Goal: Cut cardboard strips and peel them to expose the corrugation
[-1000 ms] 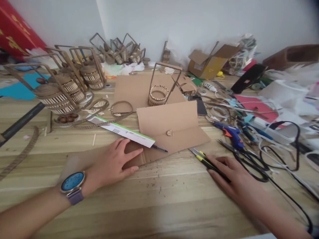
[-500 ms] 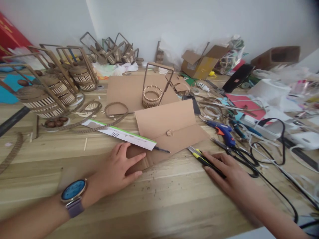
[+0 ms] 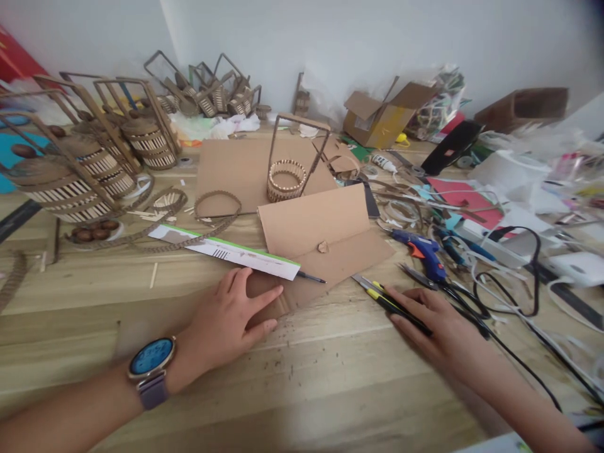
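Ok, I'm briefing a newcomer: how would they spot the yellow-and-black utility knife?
On the pale wooden table, find the creased brown cardboard sheet. By its near edge, the right hand holds the slim utility knife. Its yellow colouring sets it apart from the black-handled metal scissors nearby.

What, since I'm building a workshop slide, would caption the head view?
Left hand on cardboard, right hand holding a utility knife, glue gun nearby.

You have matt brown cardboard before you, a cutter with a smooth plastic handle and a metal blade, a glue gun in smooth plastic, a rough, woody-looking basket, a glossy-faced watch, and a tabletop of smooth, grained wood with a faint sheen.
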Motion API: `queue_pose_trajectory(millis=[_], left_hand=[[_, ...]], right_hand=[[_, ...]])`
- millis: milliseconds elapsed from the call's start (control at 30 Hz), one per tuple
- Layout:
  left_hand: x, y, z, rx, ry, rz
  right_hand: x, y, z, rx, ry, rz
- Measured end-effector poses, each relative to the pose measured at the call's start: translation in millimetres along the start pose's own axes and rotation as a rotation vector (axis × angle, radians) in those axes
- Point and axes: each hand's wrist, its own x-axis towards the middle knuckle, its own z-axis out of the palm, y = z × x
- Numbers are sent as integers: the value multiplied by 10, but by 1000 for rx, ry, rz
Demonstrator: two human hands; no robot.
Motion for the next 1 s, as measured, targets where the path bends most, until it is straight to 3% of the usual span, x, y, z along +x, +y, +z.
queue_pose_trajectory(millis=[200,767,1000], left_hand=[[-3,3,6,13,19,4],[8,18,-8,-18,-22,-28],[4,14,11,-13,-19,-33]], right_hand=[[29,-47,18,-12,7,-74],[-24,-250,86,-38,20,-52],[-51,-346,45,-4,-31,-38]])
